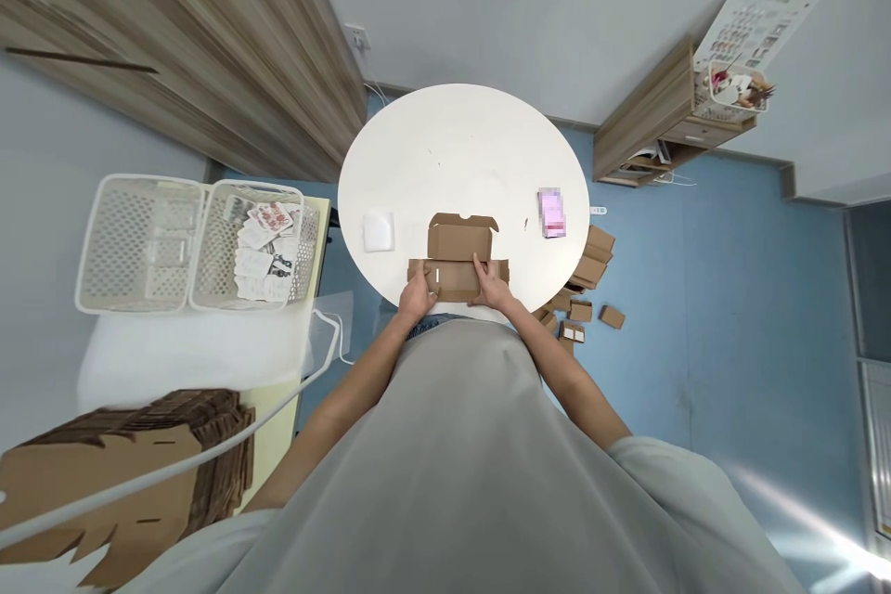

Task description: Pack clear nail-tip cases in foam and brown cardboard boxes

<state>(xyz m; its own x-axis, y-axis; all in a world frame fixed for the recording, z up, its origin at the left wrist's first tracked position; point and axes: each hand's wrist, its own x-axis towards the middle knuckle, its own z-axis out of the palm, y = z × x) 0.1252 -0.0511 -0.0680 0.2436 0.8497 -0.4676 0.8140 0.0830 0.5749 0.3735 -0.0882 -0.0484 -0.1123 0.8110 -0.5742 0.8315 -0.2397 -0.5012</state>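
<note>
Cardboard box at near edge of white table, room beyond

Partly folded cardboard carton is at the middle of the table's near edge, left hand on its left end, right hand towards its right. Flat packet by the table's left edge, small pack near the right edge, carton between them. Off to the left there's a side table: left basket and right basket at its far end, cards in the right one, flat cartons stacked at its near end. Small boxes on the floor, just off the table's right side
</note>
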